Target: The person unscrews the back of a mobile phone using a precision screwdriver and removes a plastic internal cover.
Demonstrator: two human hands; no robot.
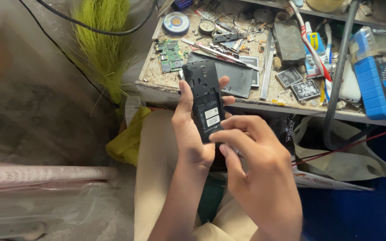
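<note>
we cannot see the lower end of the black phone body (205, 100): the right hand (258, 178) covers it, and the left hand (190, 134) hides its left edge and whatever lies under the palm. the fingertips of the right hand curl out of sight beneath that end. both forearms run off the bottom edge. the blue multimeter (383, 80) is cut by the right edge, so its far side is lost. a grey cable (338, 76) crosses in front of the white item behind it. the small parts on the cluttered bench (157, 82) near the top are too tiny for us to tell apart. the left third is a hazy blur.
</note>
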